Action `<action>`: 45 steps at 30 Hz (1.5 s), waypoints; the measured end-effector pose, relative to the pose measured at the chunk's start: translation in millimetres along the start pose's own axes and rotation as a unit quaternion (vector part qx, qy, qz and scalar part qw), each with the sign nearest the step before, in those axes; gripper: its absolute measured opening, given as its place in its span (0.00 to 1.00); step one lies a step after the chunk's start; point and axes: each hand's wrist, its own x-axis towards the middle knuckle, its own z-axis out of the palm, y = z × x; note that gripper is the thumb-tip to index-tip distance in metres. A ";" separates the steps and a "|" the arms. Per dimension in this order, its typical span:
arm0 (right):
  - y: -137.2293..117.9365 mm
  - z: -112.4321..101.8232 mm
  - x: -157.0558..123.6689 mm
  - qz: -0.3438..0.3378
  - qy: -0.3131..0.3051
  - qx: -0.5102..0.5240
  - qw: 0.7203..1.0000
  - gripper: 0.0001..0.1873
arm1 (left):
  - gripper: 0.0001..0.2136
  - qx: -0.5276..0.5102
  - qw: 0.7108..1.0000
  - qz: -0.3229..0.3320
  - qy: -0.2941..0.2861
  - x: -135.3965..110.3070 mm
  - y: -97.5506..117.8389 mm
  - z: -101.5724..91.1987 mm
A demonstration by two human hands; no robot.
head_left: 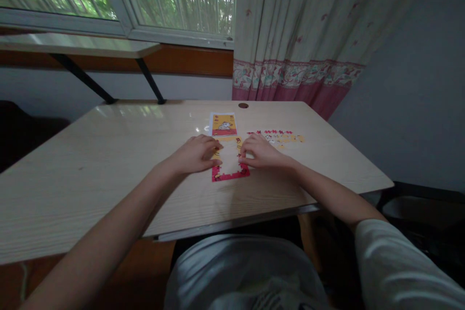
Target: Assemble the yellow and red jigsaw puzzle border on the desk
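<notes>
A jigsaw puzzle border (230, 177) lies flat on the table, yellow at the top and red at the bottom, with bare tabletop inside it. On its left side rests my left hand (198, 153), the thumb and curled fingertips on the edge pieces. My right hand (263, 151) has the opposite side in the same way, fingers bent over the pieces. Both hands partly cover the border's sides. Just beyond it is a picture card (224, 125) showing a white spotted figure on yellow and red.
Loose puzzle pieces (290, 139), red, white and yellow, lie in rows right of my right hand. The pale wooden table (127, 155) has a round cable hole (243, 105) at the back. A raised shelf (80, 44) stands at the back left, a curtain (290, 34) behind.
</notes>
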 end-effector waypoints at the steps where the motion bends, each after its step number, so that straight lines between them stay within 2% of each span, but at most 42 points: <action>1: -2.1 1.4 0.0 -0.001 -0.006 0.000 1.000 0.12 | 0.26 0.007 1.000 -0.006 0.005 -0.1 2.9 1.2; 5: -10.7 9.7 -0.7 -0.011 -0.021 -0.002 1.000 0.14 | 0.36 0.023 1.000 -0.016 0.014 0.1 11.6 11.0; 11: -18.7 13.4 -2.3 -0.043 -0.045 -0.001 0.998 0.16 | 0.41 0.014 1.000 0.000 -0.007 -1.2 15.2 20.7; 19: -18.2 10.0 -1.5 -0.032 -0.055 -0.011 0.998 0.15 | 0.40 -0.009 1.000 0.004 -0.006 -0.7 15.1 15.2; 26: 9.6 -3.8 -3.0 0.013 -0.007 -0.017 1.000 0.17 | 0.40 0.002 0.999 -0.045 -0.004 -4.0 -8.5 2.9; 30: 22.1 -5.7 -5.4 0.026 -0.023 -0.035 0.999 0.20 | 0.37 0.022 0.998 -0.044 -0.034 -4.6 -15.9 3.5; 36: 25.0 -2.9 -5.0 0.022 -0.047 -0.030 0.998 0.22 | 0.30 0.026 0.999 -0.023 -0.040 -4.1 -16.2 3.6; 45: 23.7 -4.0 -3.9 0.023 -0.056 -0.022 0.998 0.21 | 0.29 0.016 0.999 -0.002 -0.036 -3.8 -20.3 6.7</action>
